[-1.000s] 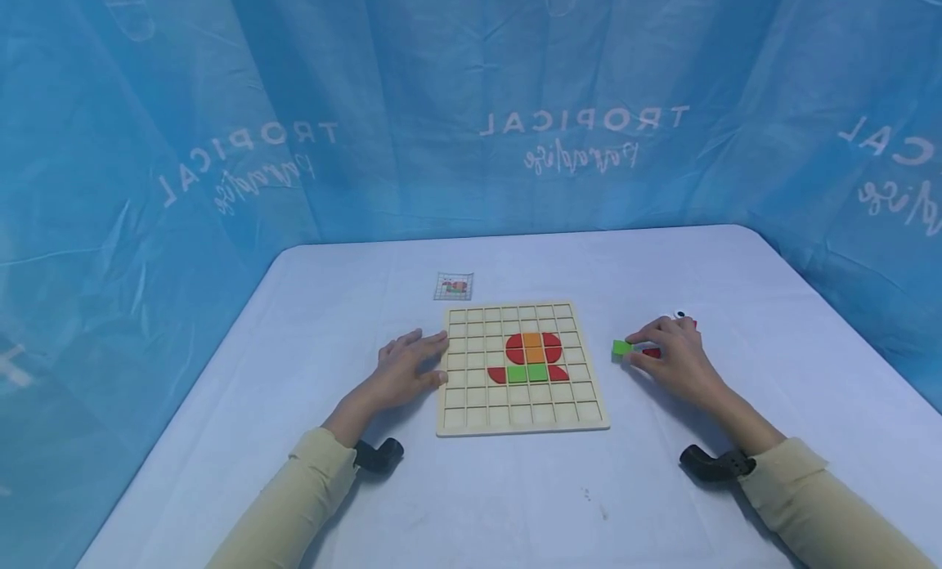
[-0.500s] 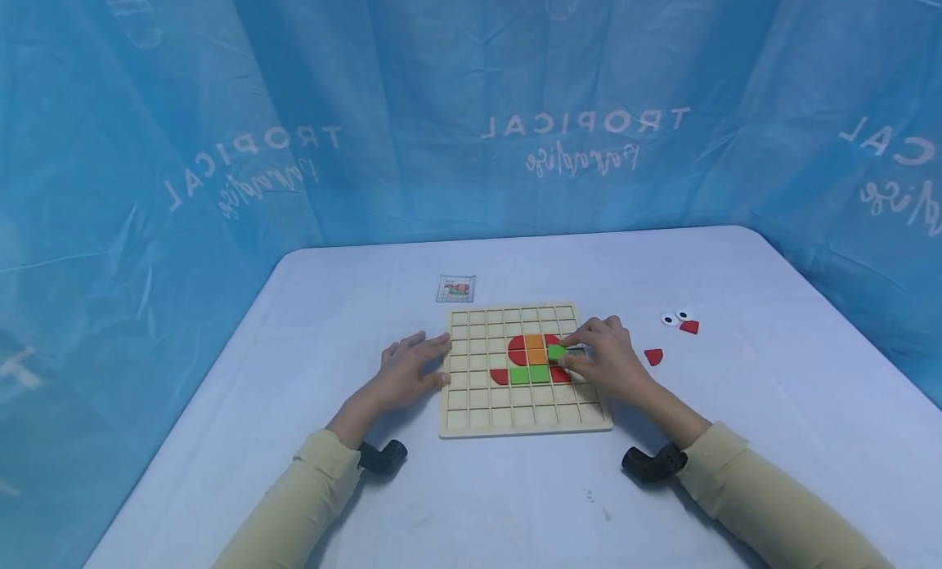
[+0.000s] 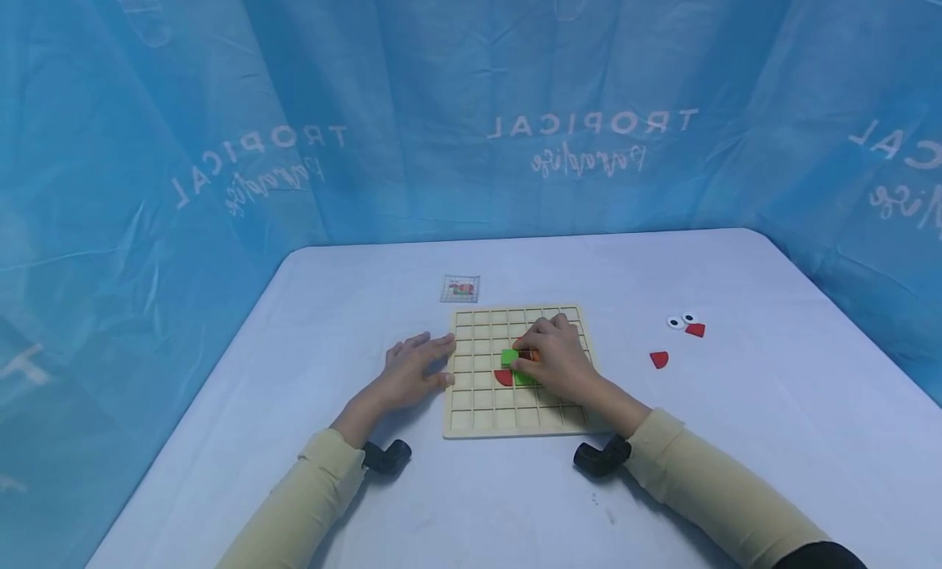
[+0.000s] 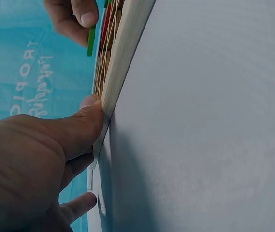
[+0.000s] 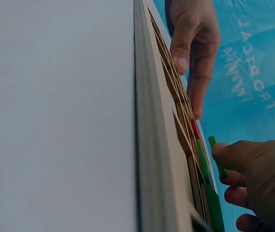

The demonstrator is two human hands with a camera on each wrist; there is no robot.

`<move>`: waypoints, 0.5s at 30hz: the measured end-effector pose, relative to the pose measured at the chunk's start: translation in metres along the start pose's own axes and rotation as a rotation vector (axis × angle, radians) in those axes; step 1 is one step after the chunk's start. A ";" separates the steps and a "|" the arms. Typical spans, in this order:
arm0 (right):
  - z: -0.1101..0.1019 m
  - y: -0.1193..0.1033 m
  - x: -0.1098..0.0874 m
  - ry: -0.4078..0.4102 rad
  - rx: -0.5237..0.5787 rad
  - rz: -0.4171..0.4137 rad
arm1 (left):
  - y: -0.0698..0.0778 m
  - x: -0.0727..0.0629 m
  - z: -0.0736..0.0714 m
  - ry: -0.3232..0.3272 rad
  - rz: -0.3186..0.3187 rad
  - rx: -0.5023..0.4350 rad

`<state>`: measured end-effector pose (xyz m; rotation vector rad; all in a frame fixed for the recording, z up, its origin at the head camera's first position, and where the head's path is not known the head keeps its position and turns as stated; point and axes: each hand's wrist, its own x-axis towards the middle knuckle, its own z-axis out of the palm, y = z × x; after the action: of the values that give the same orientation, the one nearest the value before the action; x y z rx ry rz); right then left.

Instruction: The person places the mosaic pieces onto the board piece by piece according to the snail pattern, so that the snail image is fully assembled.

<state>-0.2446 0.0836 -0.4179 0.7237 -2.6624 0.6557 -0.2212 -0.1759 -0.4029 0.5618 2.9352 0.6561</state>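
Note:
My right hand [image 3: 562,360] pinches a green square tile [image 3: 509,358] between thumb and fingers, just over the wooden grid board [image 3: 478,422]. In the right wrist view that green tile [image 5: 217,158] is tilted and stands apart from the grid. My left hand [image 3: 412,373] rests at the board's left edge, fingers spread, and in the left wrist view its thumb touches the rim. A red quarter-round tile [image 3: 504,377] lies in a cell below the held tile. Green and orange tiles beside it are partly hidden by my right hand.
Right of the board lie two round eye pieces [image 3: 675,322] and two red quarter-round tiles [image 3: 659,360]. A small picture card [image 3: 460,289] with a gridded drawing lies behind the board. A blue printed curtain [image 3: 412,144] hangs beyond the white table [image 3: 353,299].
My right hand has carried the green tile from the table's right side leftward over the board, past the orange tiles. My left hand stays at the board's edge.

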 end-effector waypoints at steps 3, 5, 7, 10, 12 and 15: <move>0.002 -0.004 0.002 0.002 -0.009 -0.010 | 0.000 0.000 0.000 -0.001 0.002 0.005; 0.002 -0.006 0.003 -0.006 -0.013 -0.012 | 0.000 0.000 0.000 -0.003 0.003 0.008; 0.002 -0.008 0.004 -0.015 -0.017 -0.007 | 0.000 0.000 0.000 -0.003 0.005 0.012; 0.002 -0.011 0.004 -0.025 -0.030 0.003 | 0.000 0.000 -0.001 -0.005 0.008 0.011; 0.002 -0.012 0.005 -0.027 -0.034 0.007 | 0.000 0.000 -0.001 -0.007 0.006 0.005; 0.003 -0.012 0.006 -0.034 -0.041 0.007 | 0.000 0.000 -0.001 -0.010 0.000 0.000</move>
<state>-0.2433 0.0703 -0.4144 0.7204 -2.7025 0.5938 -0.2209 -0.1762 -0.4019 0.5628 2.9256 0.6511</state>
